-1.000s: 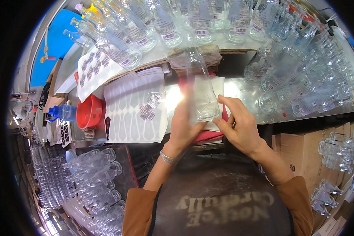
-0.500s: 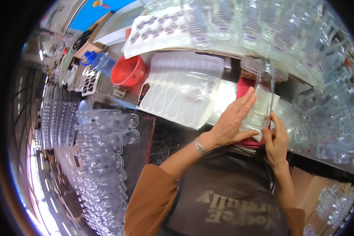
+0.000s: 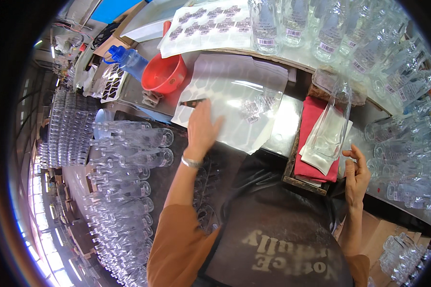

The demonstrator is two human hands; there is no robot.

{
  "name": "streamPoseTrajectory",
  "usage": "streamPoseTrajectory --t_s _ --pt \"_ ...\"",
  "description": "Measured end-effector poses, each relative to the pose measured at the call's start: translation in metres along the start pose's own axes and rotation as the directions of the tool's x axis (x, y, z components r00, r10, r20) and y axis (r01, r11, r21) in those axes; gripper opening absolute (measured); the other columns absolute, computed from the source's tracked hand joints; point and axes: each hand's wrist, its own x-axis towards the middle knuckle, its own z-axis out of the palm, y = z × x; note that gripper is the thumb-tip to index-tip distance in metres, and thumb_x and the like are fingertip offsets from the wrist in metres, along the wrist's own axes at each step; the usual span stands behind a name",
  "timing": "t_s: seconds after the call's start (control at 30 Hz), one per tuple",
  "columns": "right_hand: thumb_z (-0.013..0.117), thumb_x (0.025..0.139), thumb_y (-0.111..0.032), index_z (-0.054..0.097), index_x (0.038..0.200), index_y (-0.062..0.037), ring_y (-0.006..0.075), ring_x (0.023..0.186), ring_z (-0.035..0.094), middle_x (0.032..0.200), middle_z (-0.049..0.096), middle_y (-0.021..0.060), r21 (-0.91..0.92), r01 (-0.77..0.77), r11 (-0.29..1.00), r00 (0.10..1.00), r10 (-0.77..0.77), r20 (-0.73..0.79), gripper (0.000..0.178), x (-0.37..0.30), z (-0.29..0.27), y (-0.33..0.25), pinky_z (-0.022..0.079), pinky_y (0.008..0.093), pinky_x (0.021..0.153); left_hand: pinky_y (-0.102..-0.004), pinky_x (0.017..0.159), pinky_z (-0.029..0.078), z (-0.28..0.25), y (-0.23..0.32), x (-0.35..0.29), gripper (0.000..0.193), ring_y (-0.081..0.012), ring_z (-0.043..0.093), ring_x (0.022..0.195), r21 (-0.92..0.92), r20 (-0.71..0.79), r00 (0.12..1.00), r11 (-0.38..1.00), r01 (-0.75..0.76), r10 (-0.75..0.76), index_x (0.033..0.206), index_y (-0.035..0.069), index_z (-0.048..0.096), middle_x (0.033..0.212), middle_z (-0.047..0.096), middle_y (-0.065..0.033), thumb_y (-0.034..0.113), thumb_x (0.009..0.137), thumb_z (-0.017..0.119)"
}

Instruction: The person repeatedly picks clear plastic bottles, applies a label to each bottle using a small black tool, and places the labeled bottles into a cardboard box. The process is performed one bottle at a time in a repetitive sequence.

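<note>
A clear glass bottle lies on a folded white cloth over a red cloth in a shallow wooden tray. My right hand is just right of the bottle's base, fingers loosely bent and apart, holding nothing. Farther left, my left hand reaches over a pale label sheet, thumb spread out. Its fingertips meet the end of a small dark pointed object; its kind is unclear, and no grip shows. Several printed labels remain on the sheet's right side.
A red bowl and a blue bottle stand at the back left. Another label sheet lies on the raised shelf beside upright labelled bottles. Rows of lying bottles fill the left; more bottles lie at right.
My left hand has left the bottle and moved left over the label sheet. My right hand has come away from the bottle, which now rests on the cloth. The view has shifted slightly.
</note>
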Motion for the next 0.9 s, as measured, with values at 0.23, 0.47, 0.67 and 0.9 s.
streamPoseTrajectory --t_s 0.23,0.47,0.67,0.9 --pt "0.061 0.099 -0.01 0.059 0.133 -0.0009 0.0021 0.065 0.046 0.102 0.07 0.0033 0.015 -0.068 0.998 0.997 0.069 -0.039 0.036 0.0 -0.011 0.008 0.04 0.019 0.061 -0.0509 0.115 0.032 -0.051 0.018 -0.035 0.077 -0.038 0.045 0.137 -0.029 0.105 0.989 0.994 -0.102 0.105 0.144 -0.001 0.047 0.147 0.049 -0.022 0.029 0.081 0.079" --pt "0.062 0.098 -0.008 0.061 0.129 0.0003 0.0019 0.065 0.046 0.097 0.071 0.0045 -0.075 0.053 0.996 0.998 -0.054 -0.015 0.032 0.0 -0.009 0.005 0.04 0.0189 0.06 -0.0482 0.109 0.041 -0.034 -0.052 -0.045 0.038 -0.0298 0.059 0.126 -0.079 -0.028 0.984 0.98 -0.18 0.178 0.121 0.008 0.067 0.129 0.066 -0.0097 0.001 0.083 0.07" --pt "0.063 0.094 -0.005 0.06 0.131 0.0009 0.0021 0.066 0.051 0.097 0.071 0.0059 0.052 -0.101 0.994 0.994 0.103 -0.04 0.037 -0.01 -0.021 0.012 0.042 0.019 0.059 -0.0234 0.077 0.049 -0.048 -0.047 -0.029 0.013 -0.008 0.063 0.084 -0.55 0.116 0.958 0.786 0.282 -0.263 0.101 0.001 0.073 0.097 0.073 -0.0022 0.01 0.096 0.067" --pt "0.082 0.079 -0.023 0.045 0.145 0.0008 0.026 0.064 0.061 0.089 0.064 0.0114 -0.215 0.229 0.949 0.967 -0.196 0.163 0.079 0.009 0.005 -0.039 0.052 0.0365 0.063 -0.0233 0.081 0.05 -0.032 0.101 0.062 0.021 -0.0069 0.062 0.086 -0.927 0.247 0.959 0.254 0.276 -0.142 0.101 -0.003 0.071 0.093 0.069 -0.0011 0.016 0.099 0.064"
